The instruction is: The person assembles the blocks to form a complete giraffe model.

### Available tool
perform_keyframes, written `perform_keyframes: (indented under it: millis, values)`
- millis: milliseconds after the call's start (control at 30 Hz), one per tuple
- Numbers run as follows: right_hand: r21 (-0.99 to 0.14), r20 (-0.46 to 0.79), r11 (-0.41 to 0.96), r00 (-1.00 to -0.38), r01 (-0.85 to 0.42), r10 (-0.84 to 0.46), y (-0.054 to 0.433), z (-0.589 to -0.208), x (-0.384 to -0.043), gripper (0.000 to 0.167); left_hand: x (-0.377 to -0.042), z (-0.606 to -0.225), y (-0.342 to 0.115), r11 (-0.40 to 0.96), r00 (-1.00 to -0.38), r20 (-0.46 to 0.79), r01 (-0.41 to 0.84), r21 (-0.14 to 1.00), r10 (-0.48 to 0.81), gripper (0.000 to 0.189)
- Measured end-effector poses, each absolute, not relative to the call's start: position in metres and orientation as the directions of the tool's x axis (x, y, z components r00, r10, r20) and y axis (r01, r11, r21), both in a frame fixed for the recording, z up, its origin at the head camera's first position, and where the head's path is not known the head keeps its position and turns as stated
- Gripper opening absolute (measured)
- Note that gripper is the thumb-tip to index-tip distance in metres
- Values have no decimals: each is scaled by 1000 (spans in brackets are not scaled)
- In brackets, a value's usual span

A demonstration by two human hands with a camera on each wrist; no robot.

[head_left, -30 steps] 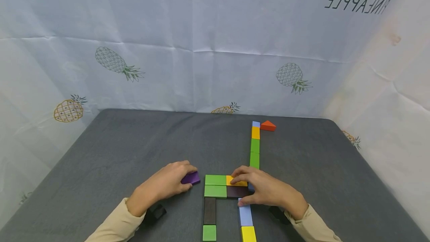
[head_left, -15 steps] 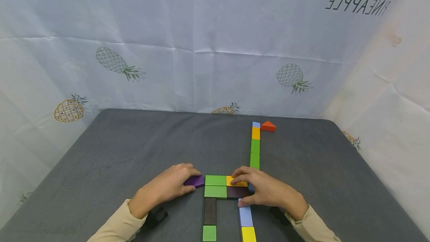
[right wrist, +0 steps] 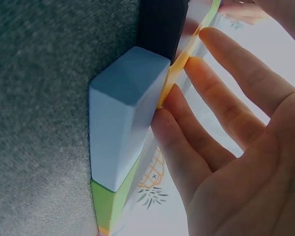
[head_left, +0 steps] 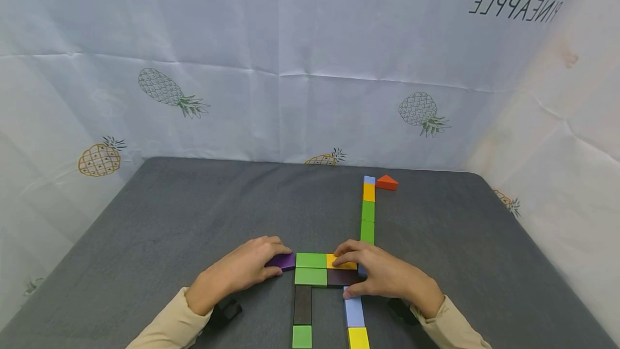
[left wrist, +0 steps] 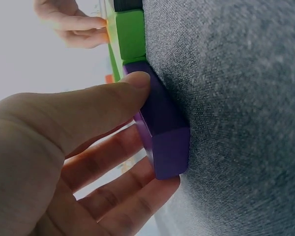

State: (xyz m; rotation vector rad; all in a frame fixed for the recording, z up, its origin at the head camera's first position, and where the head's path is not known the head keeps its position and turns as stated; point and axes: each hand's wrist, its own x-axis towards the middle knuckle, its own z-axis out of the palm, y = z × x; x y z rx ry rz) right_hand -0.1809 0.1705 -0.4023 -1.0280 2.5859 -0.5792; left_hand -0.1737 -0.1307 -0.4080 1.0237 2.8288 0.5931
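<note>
My left hand (head_left: pixel 242 268) pinches a purple block (head_left: pixel 286 261) between thumb and fingers, flat on the dark cloth. In the left wrist view the thumb lies along one side of the purple block (left wrist: pixel 160 103), and its far end meets a green block (left wrist: pixel 131 34). My right hand (head_left: pixel 382 271) rests over the right end of the double row, fingers spread and only gently bent. In the right wrist view its fingertips touch the orange block (right wrist: pixel 173 78) and the edge beside a blue block (right wrist: pixel 120 118). A dark brown block (head_left: pixel 339 277) lies under this hand's span.
Two green blocks (head_left: pixel 311 268) form the row's left end. Below run two legs: dark brown (head_left: pixel 302 305) with green (head_left: pixel 302 336), and light blue (head_left: pixel 354 312) with yellow (head_left: pixel 358 337). A block column (head_left: pixel 367 211) reaches away, with a red triangular block (head_left: pixel 387 182) beside its tip.
The left hand has slid the purple block to the right, up against the green blocks' left end. During the last half second it has barely moved; the right hand stays in place.
</note>
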Motion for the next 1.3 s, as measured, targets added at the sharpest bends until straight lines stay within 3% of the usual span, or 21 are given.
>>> perform_keyframes:
  millis: [300,700,967,1300]
  values:
    - [-475,-97,639,-685,-606,-722,172,-402,-182,45,-173,-409,-131,698,-768,65,610,376,637,34]
    - [-472,-91,636,-683,-611,-725,172,-403,-181,44,-173,-399,-136,743,-809,12,544,390,587,40]
    - [-475,-118,656,-697,-586,-708,171,-403,-181,44,-173,-402,-137,708,-777,37,591,386,628,34]
    - [-475,-116,654,-695,-589,-710,171,-401,-181,44,-174,-403,-135,715,-785,18,572,403,619,34]
